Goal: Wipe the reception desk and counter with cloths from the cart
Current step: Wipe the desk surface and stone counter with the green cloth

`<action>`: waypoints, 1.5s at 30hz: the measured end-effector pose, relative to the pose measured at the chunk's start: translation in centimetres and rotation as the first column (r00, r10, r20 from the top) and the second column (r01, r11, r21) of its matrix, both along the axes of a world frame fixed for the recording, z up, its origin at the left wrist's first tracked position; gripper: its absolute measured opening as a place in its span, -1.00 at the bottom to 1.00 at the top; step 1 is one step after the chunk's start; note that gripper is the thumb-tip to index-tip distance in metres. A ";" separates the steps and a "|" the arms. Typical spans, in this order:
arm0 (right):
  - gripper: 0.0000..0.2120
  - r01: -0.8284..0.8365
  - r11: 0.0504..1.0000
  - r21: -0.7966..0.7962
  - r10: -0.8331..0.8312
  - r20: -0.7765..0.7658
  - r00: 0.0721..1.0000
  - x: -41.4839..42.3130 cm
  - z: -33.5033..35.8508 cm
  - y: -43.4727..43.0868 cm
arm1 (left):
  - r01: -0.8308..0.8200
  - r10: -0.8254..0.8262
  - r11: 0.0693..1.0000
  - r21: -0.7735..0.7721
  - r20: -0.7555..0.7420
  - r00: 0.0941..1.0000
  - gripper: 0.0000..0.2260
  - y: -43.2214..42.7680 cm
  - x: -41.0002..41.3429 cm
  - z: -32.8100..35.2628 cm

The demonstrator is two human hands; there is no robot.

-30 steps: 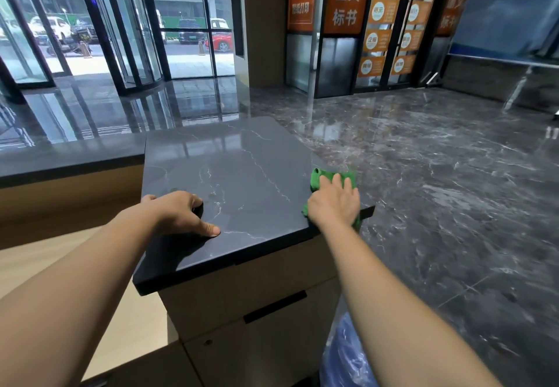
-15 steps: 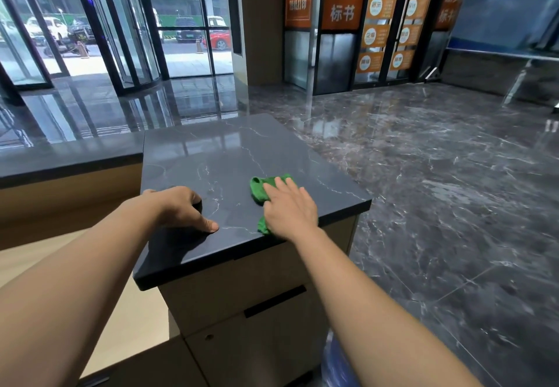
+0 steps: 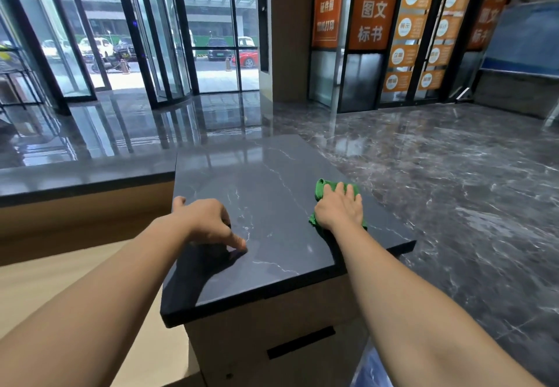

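Since half a second ago your right hand (image 3: 338, 206) has swept the green cloth (image 3: 321, 188) rightward, from the middle of the dark counter top (image 3: 272, 169) to near its right edge. The fingers lie straight and close together, pressing the cloth flat. Your left hand (image 3: 205, 220) stays on the near left of the counter top, fingers curled under and holding nothing. The lower desk ledge (image 3: 75, 175) runs off to the left. A black slot (image 3: 301, 343) crosses the wooden cabinet front below, and your right forearm partly hides something blue (image 3: 367, 370) by the floor.
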State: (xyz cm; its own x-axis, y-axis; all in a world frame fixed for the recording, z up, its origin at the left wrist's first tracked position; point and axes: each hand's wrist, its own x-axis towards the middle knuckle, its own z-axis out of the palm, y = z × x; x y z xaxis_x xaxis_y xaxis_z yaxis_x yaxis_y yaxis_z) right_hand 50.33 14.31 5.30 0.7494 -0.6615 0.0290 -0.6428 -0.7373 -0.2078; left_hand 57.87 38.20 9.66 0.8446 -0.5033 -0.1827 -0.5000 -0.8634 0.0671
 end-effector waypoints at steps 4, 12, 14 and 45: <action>-0.41 0.003 1.000 -0.013 -0.003 -0.009 1.000 4.7 0.0 0.1 | -0.082 0.100 0.975 -0.205 0.077 0.992 -0.62 1.4 2.5 -0.2; -0.42 -0.065 0.998 -0.008 0.065 -0.026 0.998 15.3 0.1 2.0 | -0.511 0.339 0.487 -0.708 -0.386 0.858 -0.55 6.1 7.8 -2.5; -0.42 -0.095 0.995 -0.015 0.094 -0.033 0.995 17.8 0.1 3.1 | -0.606 0.342 0.345 -0.717 -0.506 0.792 -0.56 6.8 8.5 -2.8; -0.50 -0.624 0.776 -0.090 0.622 -0.050 0.781 25.4 0.1 4.4 | -0.776 0.130 -0.158 -0.611 -0.792 0.597 -0.56 5.3 9.3 -5.6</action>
State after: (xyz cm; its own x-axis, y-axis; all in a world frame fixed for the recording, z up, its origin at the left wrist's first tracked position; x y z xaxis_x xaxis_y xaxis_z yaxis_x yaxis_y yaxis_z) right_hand 75.68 18.69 5.37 0.9977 -0.0440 0.0509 -0.0383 -0.9934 -0.1079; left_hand 67.15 43.51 4.03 0.9319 0.0102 -0.3625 0.3578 0.1368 0.9237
